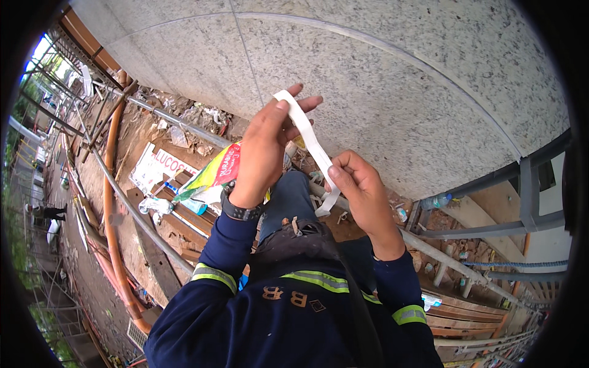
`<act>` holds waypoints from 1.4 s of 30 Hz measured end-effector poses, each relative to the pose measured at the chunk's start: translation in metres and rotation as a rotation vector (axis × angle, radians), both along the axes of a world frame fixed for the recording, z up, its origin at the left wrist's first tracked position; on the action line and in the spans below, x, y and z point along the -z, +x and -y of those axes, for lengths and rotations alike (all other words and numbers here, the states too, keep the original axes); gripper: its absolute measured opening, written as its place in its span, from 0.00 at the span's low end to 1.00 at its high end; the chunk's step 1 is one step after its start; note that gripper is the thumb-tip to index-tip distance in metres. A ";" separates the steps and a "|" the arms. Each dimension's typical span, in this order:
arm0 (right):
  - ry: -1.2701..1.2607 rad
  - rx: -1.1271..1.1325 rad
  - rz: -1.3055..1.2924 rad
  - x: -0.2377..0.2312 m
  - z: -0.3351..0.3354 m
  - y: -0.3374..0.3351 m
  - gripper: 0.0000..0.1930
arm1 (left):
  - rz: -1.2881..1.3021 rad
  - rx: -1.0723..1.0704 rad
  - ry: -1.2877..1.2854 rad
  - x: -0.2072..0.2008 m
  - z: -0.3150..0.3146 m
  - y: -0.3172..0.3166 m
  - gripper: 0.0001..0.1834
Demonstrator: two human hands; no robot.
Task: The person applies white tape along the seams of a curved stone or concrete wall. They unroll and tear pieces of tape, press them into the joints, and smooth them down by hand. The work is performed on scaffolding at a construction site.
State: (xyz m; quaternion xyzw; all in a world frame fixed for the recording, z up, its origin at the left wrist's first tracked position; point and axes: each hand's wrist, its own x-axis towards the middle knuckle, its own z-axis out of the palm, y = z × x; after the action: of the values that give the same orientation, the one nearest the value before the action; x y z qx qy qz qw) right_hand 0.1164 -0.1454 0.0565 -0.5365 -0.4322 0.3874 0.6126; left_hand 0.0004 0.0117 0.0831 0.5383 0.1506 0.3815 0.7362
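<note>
A long white strip (314,146), which looks like tape or its backing, stretches between my two hands in front of the speckled grey wall panels (399,104). My left hand (261,150) has its upper end under the thumb, against the fingers, while the other fingertips reach out towards the wall. Lower and to the right, my right hand (367,199) pinches the strip between thumb and fingers. Beyond that pinch the loose tail (327,205) hangs down and curls. Just left of my left wrist is a red, yellow and green printed bag (215,175).
Metal scaffold tubes (138,218) run along my left side, with a thick orange pipe (113,184) beyond. A dark steel frame (527,190) and a plastic bottle (435,201) are at right. Rubble and planks (190,230) lie below. A person (49,212) stands far left.
</note>
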 end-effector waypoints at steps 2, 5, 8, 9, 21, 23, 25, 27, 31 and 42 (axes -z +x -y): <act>-0.012 -0.010 0.024 0.003 0.006 -0.001 0.08 | 0.119 0.067 -0.126 0.001 -0.012 -0.004 0.31; -0.027 0.008 0.066 0.012 0.015 0.001 0.08 | 0.256 0.126 -0.252 0.002 -0.023 -0.009 0.30; -0.054 0.061 0.199 0.021 0.026 0.007 0.08 | 0.383 0.240 -0.416 0.005 -0.031 -0.014 0.28; -0.073 0.090 0.264 0.022 0.029 0.009 0.08 | 0.412 0.278 -0.448 0.008 -0.033 -0.017 0.28; 0.051 0.561 1.069 0.012 0.047 0.077 0.05 | 0.300 0.691 -0.477 0.004 -0.018 -0.040 0.28; 0.106 0.578 1.208 -0.005 0.049 0.084 0.05 | 0.199 0.745 -0.363 0.003 -0.011 -0.043 0.26; 0.167 0.590 1.311 -0.018 0.050 0.088 0.06 | 0.238 0.846 -0.322 0.008 -0.012 -0.043 0.24; 0.237 0.596 1.380 -0.029 0.049 0.091 0.06 | 0.287 0.919 -0.263 0.012 -0.015 -0.043 0.22; 0.222 0.590 1.367 -0.043 0.055 0.094 0.06 | 0.447 0.661 -0.488 0.015 -0.010 -0.040 0.21; 0.010 0.405 0.733 -0.032 0.068 0.080 0.08 | 0.540 0.515 -0.923 0.048 -0.010 -0.017 0.23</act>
State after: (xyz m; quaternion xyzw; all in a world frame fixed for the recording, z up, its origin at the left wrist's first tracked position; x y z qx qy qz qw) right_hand 0.1962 -0.2136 0.0881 -0.7101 -0.5093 0.0403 0.4845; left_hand -0.0164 0.0216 0.0348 0.0659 -0.0272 0.2089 0.9753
